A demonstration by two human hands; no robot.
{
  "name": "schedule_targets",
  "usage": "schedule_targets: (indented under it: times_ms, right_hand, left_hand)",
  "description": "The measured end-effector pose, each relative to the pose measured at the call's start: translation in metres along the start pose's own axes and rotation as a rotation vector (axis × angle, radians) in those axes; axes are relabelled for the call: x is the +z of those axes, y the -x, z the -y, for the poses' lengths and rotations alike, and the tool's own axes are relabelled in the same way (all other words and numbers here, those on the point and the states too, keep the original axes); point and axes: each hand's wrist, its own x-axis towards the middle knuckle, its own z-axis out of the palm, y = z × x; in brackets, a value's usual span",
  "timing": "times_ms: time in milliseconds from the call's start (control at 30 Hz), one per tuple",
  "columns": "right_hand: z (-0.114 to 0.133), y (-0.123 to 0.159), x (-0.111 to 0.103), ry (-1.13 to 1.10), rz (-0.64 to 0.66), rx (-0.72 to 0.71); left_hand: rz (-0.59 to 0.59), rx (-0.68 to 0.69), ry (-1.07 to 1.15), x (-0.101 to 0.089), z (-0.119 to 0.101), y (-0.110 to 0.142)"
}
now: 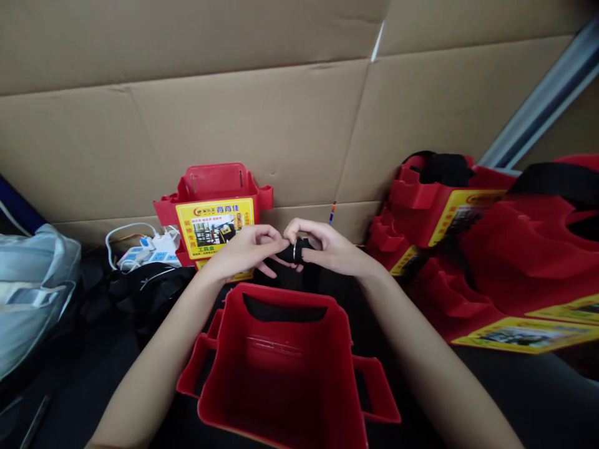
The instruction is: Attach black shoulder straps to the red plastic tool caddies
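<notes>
Just beyond the far rim of a red plastic tool box (346, 349), my two hands meet over a black strap (284, 252) with a shiny metal ring or buckle around it. My left hand (250, 248) pinches the strap's left end between thumb and fingers. On the other side my right hand (327, 246) grips the strap close to the ring, its fingers curled. The box stands with its opening toward me, with loop-like holders on both sides. A black band shows through the slot in its far wall. Fingers hide part of the strap.
Behind my left hand stand red tool boxes with a yellow label (215, 227). More stacked red boxes (416, 206) with black straps are at right. At left are a power strip (152, 252) with cables, black straps (145, 293) and a clear plastic bag (35, 274). Cardboard (234, 125) walls the back.
</notes>
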Motion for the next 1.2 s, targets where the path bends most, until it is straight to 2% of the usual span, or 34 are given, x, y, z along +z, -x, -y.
schedule_targets:
  times_ms: [167, 467, 600, 733, 800, 900, 1033, 1200]
  right_hand:
    - [0.007, 0.002, 0.001, 0.05, -0.058, -0.016]
    - [0.001, -0.001, 0.0, 0.161, -0.114, -0.05]
    - [0.0, 0.002, -0.006, 0.08, -0.05, -0.073]
    - [0.004, 0.011, -0.022, 0.012, -0.123, -0.078]
    - [0.006, 0.013, -0.026, 0.04, -0.142, -0.064]
    - [0.006, 0.01, -0.021, 0.069, -0.093, -0.052]
    - [0.0, 0.003, -0.008, 0.054, -0.026, -0.046]
    - [-0.008, 0.004, -0.009, -0.112, 0.025, -0.04]
  left_hand:
    - [0.077, -0.015, 0.134, -0.005, -0.001, -0.001]
    - [-0.086, -0.025, 0.27, 0.001, 0.002, -0.007]
    - [-0.015, 0.01, 0.076, -0.01, -0.002, -0.001]
    - [-0.102, 0.004, -0.179, -0.027, -0.01, 0.012]
    - [-0.128, 0.074, -0.297, -0.027, -0.014, 0.016]
    - [-0.16, 0.22, -0.361, -0.016, -0.018, 0.016]
    - [-0.059, 0.257, -0.363, -0.004, -0.014, 0.009]
    - [0.049, 0.246, -0.445, -0.012, -0.013, 0.008]
